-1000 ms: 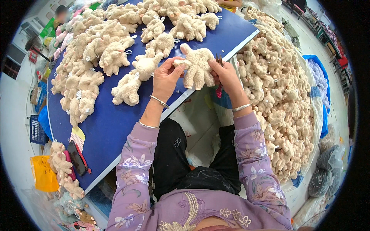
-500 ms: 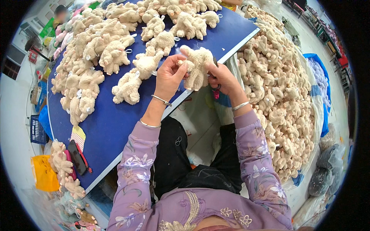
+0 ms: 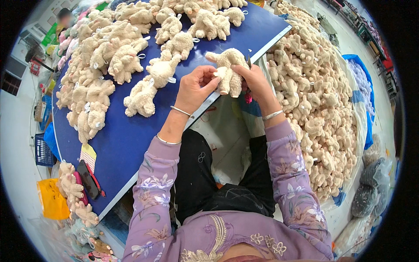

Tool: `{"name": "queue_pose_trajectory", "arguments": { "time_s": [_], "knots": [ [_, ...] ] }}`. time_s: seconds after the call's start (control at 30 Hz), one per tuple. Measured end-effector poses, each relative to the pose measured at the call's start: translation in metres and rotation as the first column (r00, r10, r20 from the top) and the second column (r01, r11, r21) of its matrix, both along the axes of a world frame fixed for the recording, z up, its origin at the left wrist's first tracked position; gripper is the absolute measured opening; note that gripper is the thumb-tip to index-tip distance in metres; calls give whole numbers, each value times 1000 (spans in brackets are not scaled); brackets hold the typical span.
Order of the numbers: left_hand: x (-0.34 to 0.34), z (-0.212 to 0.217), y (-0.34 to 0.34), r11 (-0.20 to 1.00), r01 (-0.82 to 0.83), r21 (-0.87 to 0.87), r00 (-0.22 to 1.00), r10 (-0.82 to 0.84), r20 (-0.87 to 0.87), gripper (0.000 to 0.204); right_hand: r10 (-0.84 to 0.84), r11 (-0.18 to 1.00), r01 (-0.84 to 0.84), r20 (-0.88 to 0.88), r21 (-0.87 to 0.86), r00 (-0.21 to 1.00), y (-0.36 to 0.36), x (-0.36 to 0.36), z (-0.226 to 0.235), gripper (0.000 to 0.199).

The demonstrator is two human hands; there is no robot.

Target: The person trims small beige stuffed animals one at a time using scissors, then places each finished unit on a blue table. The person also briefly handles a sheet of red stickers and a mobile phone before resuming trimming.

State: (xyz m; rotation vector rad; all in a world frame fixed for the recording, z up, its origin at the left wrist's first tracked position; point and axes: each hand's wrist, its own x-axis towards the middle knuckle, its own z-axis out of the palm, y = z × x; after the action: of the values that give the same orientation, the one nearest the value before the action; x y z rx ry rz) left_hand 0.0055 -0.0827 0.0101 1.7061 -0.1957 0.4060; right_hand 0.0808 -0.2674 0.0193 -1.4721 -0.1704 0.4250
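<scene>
A cream fleecy plush animal (image 3: 230, 61) is held up in front of me at the table's edge. My left hand (image 3: 195, 90) pinches a small part on its left side between thumb and fingers. On the other side, my right hand (image 3: 258, 85) grips its body. A thin dark pointed tool (image 3: 249, 62) sticks up from the right hand; its kind is hard to tell because the fingers cover most of it. Below that hand dangles a small pink-red item (image 3: 248, 98). Just beyond my left hand, similar plush animals (image 3: 140, 97) with white loops lie on the blue table (image 3: 126, 139).
To the right a large heap of cream plush animals (image 3: 314, 118) fills a pale sack. A phone (image 3: 88, 180) and a yellow-and-pink card (image 3: 88, 156) lie at the table's left. Beyond stand a blue crate (image 3: 43, 149) and an orange bag (image 3: 53, 198). Another person (image 3: 64, 19) is far left.
The plush animal has turned and tipped in my hands, its legs now pointing down toward me. My left hand has shifted slightly right and down, still pinching it.
</scene>
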Motion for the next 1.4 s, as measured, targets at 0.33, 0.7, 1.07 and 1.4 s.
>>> {"name": "queue_pose_trajectory", "arguments": {
  "time_s": [0.33, 0.7, 1.07, 1.4],
  "knots": [
    [3, 2, -1, 954, -277, 111, 960, 280, -19, 20, 26, 997, -42, 224, 66, 974, 12, -10, 1, 27],
    [11, 1, 23, 953, -90, -290, 865, -69, -496, 30, 101, 993, -109, 143, 50, 984, 22, -15, 6, 31],
    [-5, 13, 2, 805, 142, -576, 769, -456, -447, 22, 76, 986, -69, -42, 149, 996, 25, -16, 1, 40],
    [5, 2, 24, 674, 29, -738, 826, -432, -363, 31, 98, 977, -105, 46, 186, 994, 19, -15, 9, 28]
  ]
}}
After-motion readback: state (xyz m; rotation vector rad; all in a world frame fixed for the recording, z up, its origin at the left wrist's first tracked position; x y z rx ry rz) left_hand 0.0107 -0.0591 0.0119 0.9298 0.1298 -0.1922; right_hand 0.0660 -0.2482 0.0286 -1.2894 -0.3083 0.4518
